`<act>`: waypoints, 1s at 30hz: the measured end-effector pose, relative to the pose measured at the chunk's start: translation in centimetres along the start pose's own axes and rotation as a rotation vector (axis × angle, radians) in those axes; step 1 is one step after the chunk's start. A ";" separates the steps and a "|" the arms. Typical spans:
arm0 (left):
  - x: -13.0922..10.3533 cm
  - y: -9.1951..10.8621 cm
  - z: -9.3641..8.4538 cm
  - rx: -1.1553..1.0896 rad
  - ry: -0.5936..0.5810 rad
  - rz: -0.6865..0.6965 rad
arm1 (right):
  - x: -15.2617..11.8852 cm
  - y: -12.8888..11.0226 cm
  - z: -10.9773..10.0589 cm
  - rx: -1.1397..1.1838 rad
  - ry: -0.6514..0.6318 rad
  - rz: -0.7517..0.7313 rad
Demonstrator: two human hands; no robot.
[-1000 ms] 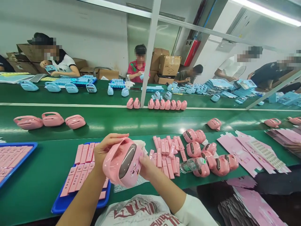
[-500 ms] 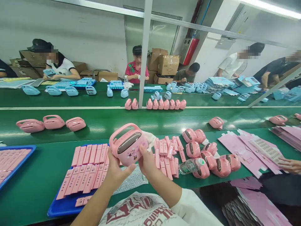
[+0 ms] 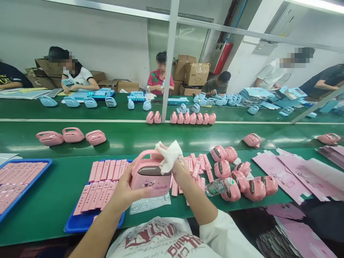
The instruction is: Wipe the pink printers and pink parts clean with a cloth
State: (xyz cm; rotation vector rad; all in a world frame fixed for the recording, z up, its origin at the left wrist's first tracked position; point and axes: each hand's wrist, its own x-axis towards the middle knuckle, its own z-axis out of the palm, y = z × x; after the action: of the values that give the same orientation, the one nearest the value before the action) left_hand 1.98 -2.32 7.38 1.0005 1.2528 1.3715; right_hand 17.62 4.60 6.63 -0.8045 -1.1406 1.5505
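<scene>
We cannot see the fingers of the left hand [image 3: 129, 187] that lie behind the pink case [image 3: 162, 182], nor the case's back. A white cloth [image 3: 171, 154] covers its upper right corner and hides fingertips of the right hand [image 3: 181, 172]. The left forearm [image 3: 103, 225] screens part of the middle blue tray [image 3: 80, 228], whose pink sticks [image 3: 92, 197] carry marks too small for us to read. The left edge crops another blue tray [image 3: 27, 190] and a dark-clothed co-worker [image 3: 13, 74]; the right edge cuts off a second co-worker [image 3: 319, 81]. A pale post [image 3: 170, 64] blocks our view of part of a person in red [image 3: 154, 80].
</scene>
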 end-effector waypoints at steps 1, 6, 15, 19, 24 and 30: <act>-0.1 0.0 -0.1 0.009 -0.020 -0.018 | 0.2 -0.1 -0.2 -0.045 -0.051 -0.016; -0.4 -0.4 -0.6 0.138 -0.027 -0.017 | 1.1 -0.4 -0.7 -0.245 -0.199 -0.102; 0.8 -0.8 -1.3 0.599 0.067 0.260 | 1.3 -0.5 2.0 -0.943 -0.386 -0.680; 1.3 -0.9 -1.4 0.483 0.121 0.304 | 1.8 -0.3 1.7 -0.851 -0.262 -0.573; 2.1 -0.9 -1.6 0.490 0.107 0.343 | 1.5 0.4 2.1 -0.836 -0.436 -0.706; 3.4 -1.2 -1.5 0.200 0.158 0.187 | 3.0 2.4 0.6 -0.445 0.058 -0.415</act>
State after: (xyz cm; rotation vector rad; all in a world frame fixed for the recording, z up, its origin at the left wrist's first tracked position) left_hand 0.12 0.76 5.88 1.1905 1.4664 1.5143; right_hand 15.46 7.24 4.69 -0.8272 -1.5250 0.9380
